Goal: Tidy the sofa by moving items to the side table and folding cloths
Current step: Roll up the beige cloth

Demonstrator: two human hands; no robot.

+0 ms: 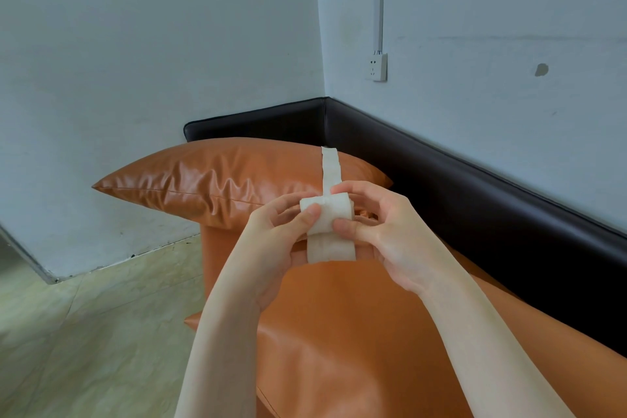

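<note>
A narrow white cloth strip (pixel 327 214) is held up over the orange sofa seat (pixel 356 316), partly folded into a small thick bundle. My left hand (pixel 278 237) pinches the bundle's left side with thumb on top. Its right side is pinched by my right hand (pixel 383 231), thumb and fingers curled round it. One loose end stands up above the hands in front of the orange cushion (pixel 210 180); the other end hangs down between my palms.
The orange cushion leans at the sofa's left end against the black leather backrest (pixel 475 180), which runs along the corner walls. A wall socket (pixel 377 66) sits above the backrest. Pale tiled floor (pixel 84 332) lies to the left.
</note>
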